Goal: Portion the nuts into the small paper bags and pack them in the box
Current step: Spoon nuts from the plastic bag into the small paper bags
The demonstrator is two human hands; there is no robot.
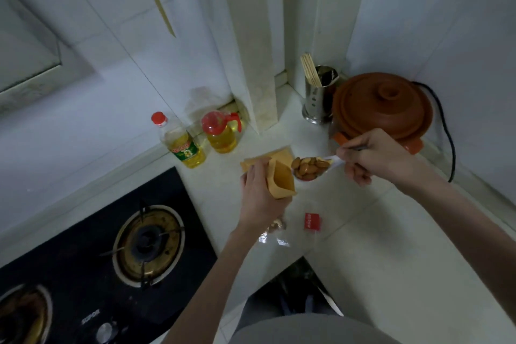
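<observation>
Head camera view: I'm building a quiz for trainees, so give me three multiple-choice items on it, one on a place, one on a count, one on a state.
1. Where does the brown clay pot stand?
A. On the black gas stove
B. In the counter's far right corner
C. On the floor

2. How many yellow oil bottles with red caps stand by the wall?
A. One
B. Two
C. Four

3. What does the white spoon in the right hand hold?
A. Nothing
B. Liquid
C. A heap of brown nuts

Answers: 1 B, it stands beside the steel chopstick holder. 2 B, two. 3 C, nuts sit beside the small tan paper bag that the left hand grips.
</observation>
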